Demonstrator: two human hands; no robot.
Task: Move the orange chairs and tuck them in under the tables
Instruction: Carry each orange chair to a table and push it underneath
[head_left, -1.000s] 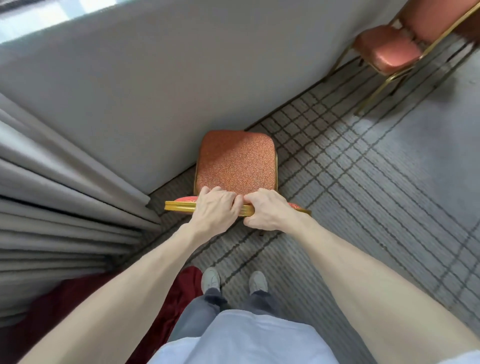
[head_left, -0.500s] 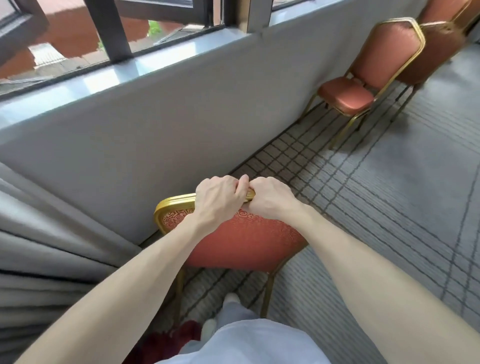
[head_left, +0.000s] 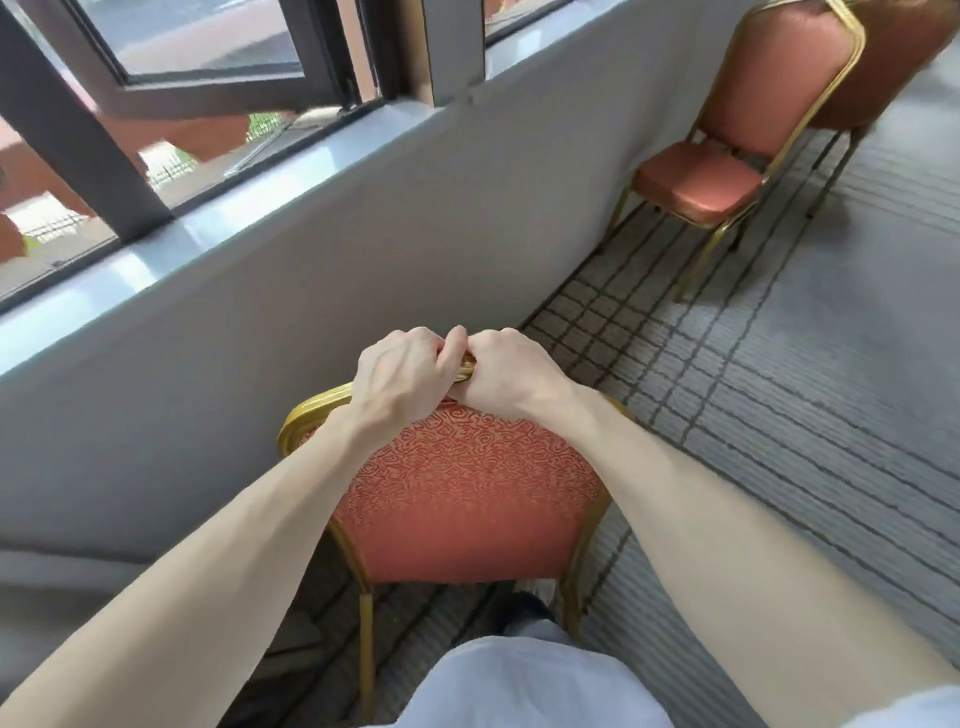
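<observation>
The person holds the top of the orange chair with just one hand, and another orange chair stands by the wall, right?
No: the head view shows the left hand and the right hand both gripping the top of the orange chair. The other orange chair does stand by the wall.

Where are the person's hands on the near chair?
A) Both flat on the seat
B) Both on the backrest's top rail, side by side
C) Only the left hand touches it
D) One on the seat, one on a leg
B: the left hand and right hand both grip the gold top rail of the near chair, knuckles meeting at its middle.
</observation>
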